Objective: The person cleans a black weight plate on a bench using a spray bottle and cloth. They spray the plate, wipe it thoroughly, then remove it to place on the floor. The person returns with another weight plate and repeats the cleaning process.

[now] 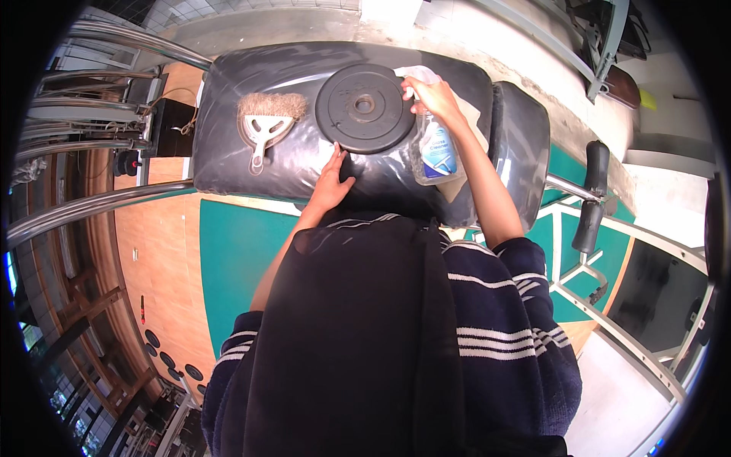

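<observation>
A black weight plate [365,128] lies flat on a black padded bench [377,183], its centre hole facing up. My left hand [331,185] rests at the plate's near edge, fingertips at the rim and thumb spread, holding nothing. My right hand [437,103] grips the trigger head of a clear spray bottle of glass cleaner [437,148], just right of the plate. Partly hidden behind the bottle and my forearm is a beige cloth or sheet [454,188]. Left of the plate, a bristle hand brush [271,107] lies with a white dustpan [265,128].
Chrome rails [103,208] run out from the bench's left end. A black foam roller [597,171] and white steel frame [622,228] stand to the right. Green matting [245,251] covers part of the floor; several weight plates [167,360] lie at lower left.
</observation>
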